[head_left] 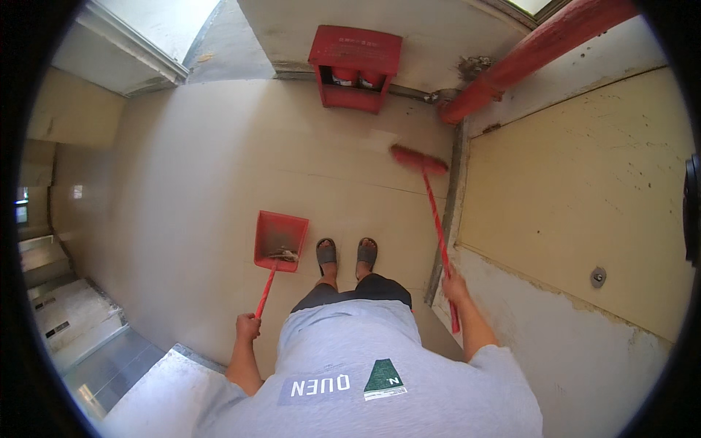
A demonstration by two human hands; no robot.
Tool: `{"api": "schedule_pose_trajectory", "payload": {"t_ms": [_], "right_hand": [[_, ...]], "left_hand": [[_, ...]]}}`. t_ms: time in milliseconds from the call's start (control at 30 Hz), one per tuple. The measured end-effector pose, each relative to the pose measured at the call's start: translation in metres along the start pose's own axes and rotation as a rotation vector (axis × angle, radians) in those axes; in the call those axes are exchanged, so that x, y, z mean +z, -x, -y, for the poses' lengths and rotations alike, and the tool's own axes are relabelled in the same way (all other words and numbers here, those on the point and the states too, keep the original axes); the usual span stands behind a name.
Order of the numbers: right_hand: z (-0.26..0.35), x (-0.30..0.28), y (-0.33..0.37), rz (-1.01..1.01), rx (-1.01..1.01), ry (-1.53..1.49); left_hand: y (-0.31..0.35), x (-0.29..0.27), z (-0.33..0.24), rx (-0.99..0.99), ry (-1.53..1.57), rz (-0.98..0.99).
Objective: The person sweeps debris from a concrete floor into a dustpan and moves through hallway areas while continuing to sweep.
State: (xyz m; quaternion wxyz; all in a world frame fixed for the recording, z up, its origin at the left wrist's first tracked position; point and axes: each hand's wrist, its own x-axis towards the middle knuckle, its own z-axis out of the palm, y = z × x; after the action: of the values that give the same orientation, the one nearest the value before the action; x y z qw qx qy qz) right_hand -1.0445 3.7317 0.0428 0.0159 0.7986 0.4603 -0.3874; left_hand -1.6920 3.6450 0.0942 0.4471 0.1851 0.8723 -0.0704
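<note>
My left hand (248, 327) is closed round the red handle of a dustpan (282, 232). The red pan rests on the floor ahead and left of my feet, with some pale debris (285, 255) lying in it near the handle. In my right hand (456, 285) is the long red handle of a broom (436, 219), gripped close to its upper end. The broom's red head with dark bristles (419, 158) touches the floor at the far right, near the foot of the wall.
A red fire extinguisher box (355, 69) holding red cylinders stands against the far wall. A thick red pipe (526, 62) rises at the far right corner. To the right is a cream panel (577, 197) with a round lock. Steps (55, 281) drop away at left.
</note>
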Motion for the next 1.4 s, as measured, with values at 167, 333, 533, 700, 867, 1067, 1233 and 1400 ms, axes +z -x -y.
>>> {"api": "schedule_pose_trajectory", "payload": {"t_ms": [167, 333, 533, 700, 867, 1067, 1233, 1400], "right_hand": [[0.02, 0.016, 0.153, 0.157, 0.222, -0.1], [0.055, 0.004, 0.227, 0.24, 0.318, -0.25], [0.098, -0.045, 0.199, 0.191, 0.155, -0.304], [0.151, -0.066, 0.109, 0.142, 0.08, -0.23], [0.181, -0.051, 0.017, 0.141, -0.035, -0.19], [0.13, 0.031, 0.006, -0.002, -0.364, 0.246], [0.122, 0.005, 0.108, 0.321, -0.108, 0.16], [0.189, -0.044, 0.143, 0.371, -0.057, 0.141]], "left_hand": [[-0.028, -0.006, -0.02, 0.036, 0.046, 0.052], [-0.05, -0.01, -0.039, 0.026, 0.093, 0.077], [-0.052, -0.024, -0.059, 0.042, 0.039, 0.125], [-0.052, -0.033, -0.06, 0.045, 0.145, 0.121], [-0.044, -0.036, -0.061, 0.107, 0.403, -0.044], [-0.041, -0.041, -0.063, 0.058, 0.453, -0.222], [-0.081, -0.041, -0.05, 0.069, 0.342, -0.364], [-0.088, -0.066, -0.062, 0.04, 0.23, -0.334]]}}
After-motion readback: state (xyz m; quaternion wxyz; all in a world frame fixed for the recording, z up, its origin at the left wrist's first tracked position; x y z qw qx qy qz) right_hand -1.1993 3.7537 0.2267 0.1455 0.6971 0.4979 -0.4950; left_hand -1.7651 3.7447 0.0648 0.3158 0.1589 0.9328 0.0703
